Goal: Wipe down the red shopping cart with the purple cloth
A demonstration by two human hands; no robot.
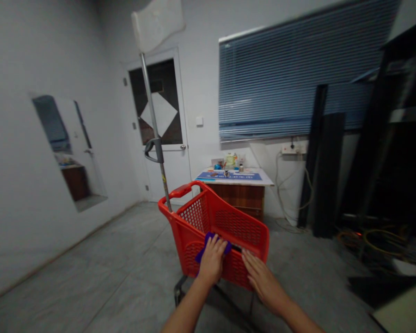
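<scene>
A red plastic shopping cart [239,222] with perforated sides stands in front of me, its handle at the far left end. My left hand [213,259] presses a purple cloth [227,248] against the top rim of the near side, with the fingers bent over the cloth. Farther right along the same rim rests my right hand [260,275], its fingers stretched out and holding nothing. A metal pole [152,111] with a grey grip and a white flag-like piece on top rises from the handle end of the cart.
Behind the cart is a wooden desk [234,196] with a blue sheet and small items on it. A white door [168,169] and a wall mirror [71,152] are at the left. Dark racks and loose cables [377,243] lie at the right.
</scene>
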